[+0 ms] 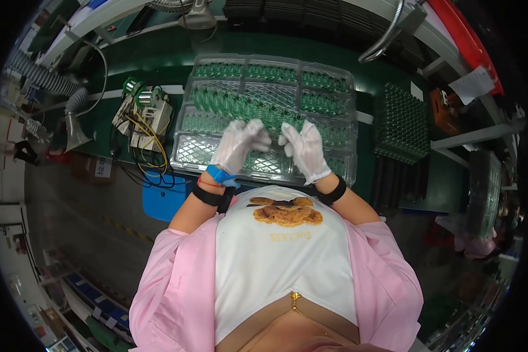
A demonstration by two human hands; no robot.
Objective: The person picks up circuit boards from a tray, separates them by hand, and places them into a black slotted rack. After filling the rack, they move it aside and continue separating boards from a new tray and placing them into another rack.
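Note:
A clear plastic tray (183,130) with several compartments lies in front of me, and small green circuit boards fill many of them. One long row of green circuit boards (223,104) stands higher than the others and slants across the tray's middle. Over the near half of the tray is my white-gloved left hand (240,145), fingers curled at the near side of that row. My right hand (305,149), also gloved, is close beside it with bent fingers by the row's right end. What either hand grips is too small or hidden to make out.
Right of the tray sits a stack of green boards (401,124). To the left are a soldering unit with solder reels (149,97) and yellow and black cables (152,141). Fume hoses (76,120) hang nearby. A blue stool (161,199) stands below the bench edge.

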